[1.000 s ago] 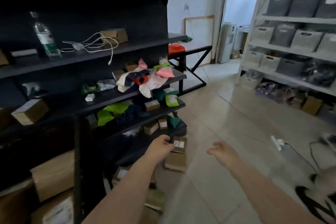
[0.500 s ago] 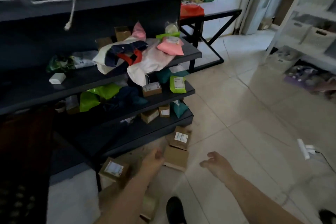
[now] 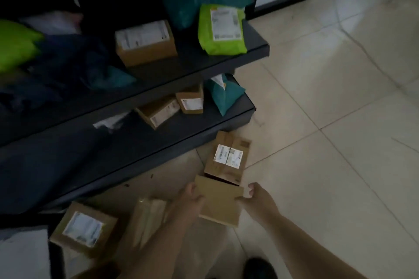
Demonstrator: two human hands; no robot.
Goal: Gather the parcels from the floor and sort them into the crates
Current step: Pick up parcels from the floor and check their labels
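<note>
A plain brown cardboard parcel lies on the tiled floor in front of me. My left hand grips its left edge and my right hand grips its right edge. Just behind it a labelled brown box leans against the base of the dark shelf. Another labelled box and a taped parcel lie on the floor to the left, beside my left forearm. No crate is in view.
The dark shelf unit fills the left, holding small boxes, a lime green mailer and teal bags. A black table frame stands behind. Pale floor tiles spread right. My shoe is at bottom.
I have bent down towards the floor, so the view dropped from the shelves to the parcels. Both hands reached forward and took hold of the plain brown parcel.
</note>
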